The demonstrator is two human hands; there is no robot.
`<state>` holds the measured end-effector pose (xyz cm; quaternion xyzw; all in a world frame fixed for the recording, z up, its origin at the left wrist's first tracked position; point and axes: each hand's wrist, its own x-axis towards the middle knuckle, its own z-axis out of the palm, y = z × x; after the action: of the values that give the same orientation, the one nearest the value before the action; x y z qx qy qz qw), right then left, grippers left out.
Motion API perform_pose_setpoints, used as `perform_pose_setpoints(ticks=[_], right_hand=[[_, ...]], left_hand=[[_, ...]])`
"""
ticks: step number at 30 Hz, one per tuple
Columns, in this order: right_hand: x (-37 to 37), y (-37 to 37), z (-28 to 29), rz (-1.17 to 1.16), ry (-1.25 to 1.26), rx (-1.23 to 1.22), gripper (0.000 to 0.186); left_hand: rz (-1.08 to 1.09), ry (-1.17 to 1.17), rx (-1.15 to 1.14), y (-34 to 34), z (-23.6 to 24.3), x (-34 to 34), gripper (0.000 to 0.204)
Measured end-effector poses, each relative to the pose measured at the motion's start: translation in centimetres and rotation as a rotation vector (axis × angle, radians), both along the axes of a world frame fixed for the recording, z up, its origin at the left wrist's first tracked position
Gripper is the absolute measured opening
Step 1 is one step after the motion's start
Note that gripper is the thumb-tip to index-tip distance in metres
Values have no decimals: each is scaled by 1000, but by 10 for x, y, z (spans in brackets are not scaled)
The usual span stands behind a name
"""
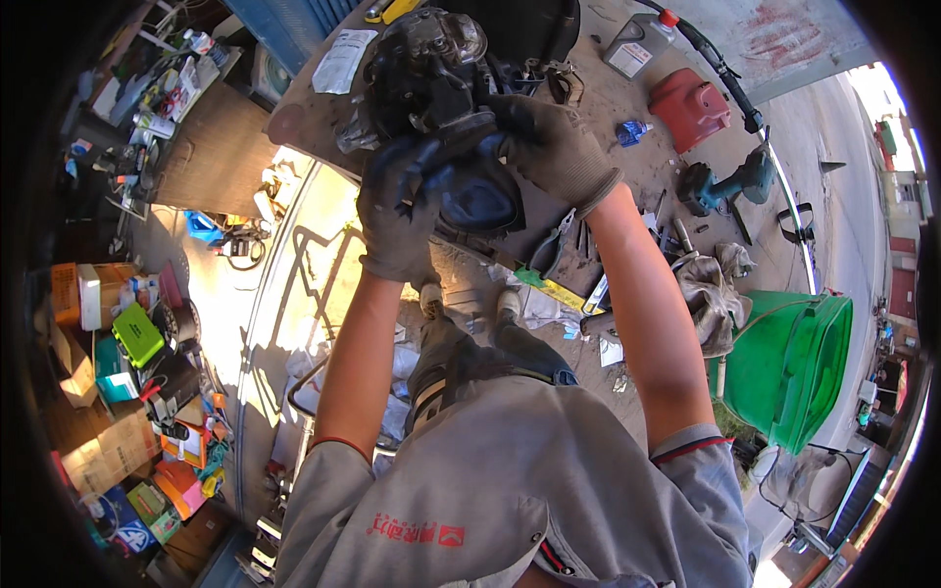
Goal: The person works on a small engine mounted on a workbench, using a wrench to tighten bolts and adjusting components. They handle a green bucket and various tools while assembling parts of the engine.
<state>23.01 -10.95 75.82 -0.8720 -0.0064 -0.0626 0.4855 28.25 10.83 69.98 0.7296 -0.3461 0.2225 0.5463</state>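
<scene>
A dark, greasy engine assembly sits at the top centre on a dirty workbench. Below it is a glossy black moulded part, beside a dark hose-like neck. My left hand, in a dark glove, is closed on the black part's left side, fingers partly hidden. My right hand, also gloved, grips the upper right of the same part with bent fingers. Pliers with dark handles and a yellow-and-green strip lie just below.
A red container, a bottle, a cordless drill, loose tools and rags lie to the right. A green bin stands beyond them. Cluttered boxes and shelves are at the left; a street runs along the far right.
</scene>
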Motion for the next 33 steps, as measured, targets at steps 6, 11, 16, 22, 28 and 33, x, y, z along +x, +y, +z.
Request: perform_pose_setpoints(ticks=[6,11,16,22,28,33], right_hand=[[7,4,-16,86,-231,-280,61],[15,-2,-47,151,-303,-166,72],[5,13,-9,80,-143,-224,71],[9,10,-1,52,-58,-322,54],[15,5,-8,64,-120,-299,47],[22,3,-35,81,-234,-161,48]], left_hand=[[37,277,-203,-5,-7,-4,27],[-43,172,-1,14,-16,-2,48],[-50,198,73,22,-18,1,56],[-55,328,-31,12,-16,-3,56],[-280,553,-165,12,-11,9,63],[-439,748,-297,17,-14,3,61]])
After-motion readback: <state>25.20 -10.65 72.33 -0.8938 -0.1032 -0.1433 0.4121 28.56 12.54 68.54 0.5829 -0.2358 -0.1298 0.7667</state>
